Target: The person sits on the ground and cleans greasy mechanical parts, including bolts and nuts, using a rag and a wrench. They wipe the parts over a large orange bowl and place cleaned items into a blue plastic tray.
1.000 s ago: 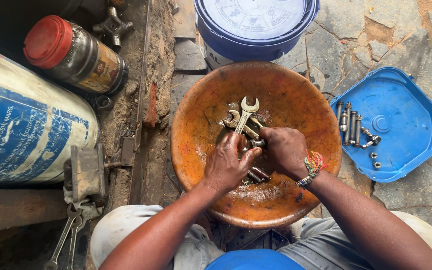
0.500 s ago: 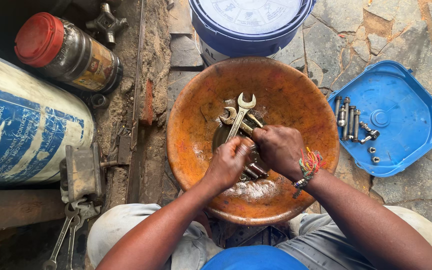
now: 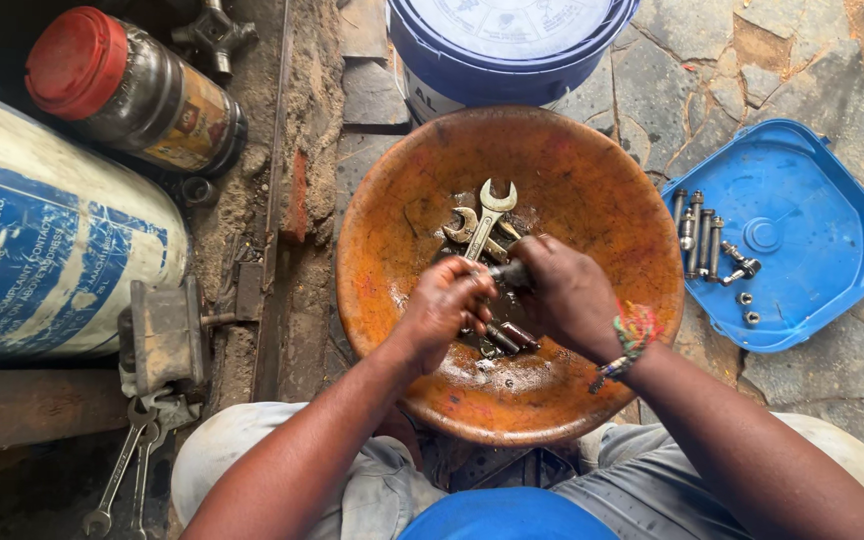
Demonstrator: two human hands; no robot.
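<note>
Both my hands are over a round rusty-orange metal basin (image 3: pixel 592 170) that holds dark liquid and tools. My left hand (image 3: pixel 444 308) is closed around a small dark part. My right hand (image 3: pixel 564 295) grips the other end of the same dark cylindrical part (image 3: pixel 510 273), between the two hands. A thread band sits on my right wrist. Open-end spanners (image 3: pixel 487 215) lie in the basin just beyond my fingers, and more dark bolts (image 3: pixel 507 338) rest under my hands in the liquid.
A blue plastic lid (image 3: pixel 802 230) to the right carries several bolts and nuts. A blue bucket (image 3: pixel 507 45) stands behind the basin. At left lie a large blue-and-white cylinder (image 3: pixel 42 240), a red-capped jar (image 3: pixel 132 85), a metal block and spanners (image 3: pixel 127 470).
The view has shifted slightly. My hands stay together over the basin, working the small part, and my right hand has turned a little on it.
</note>
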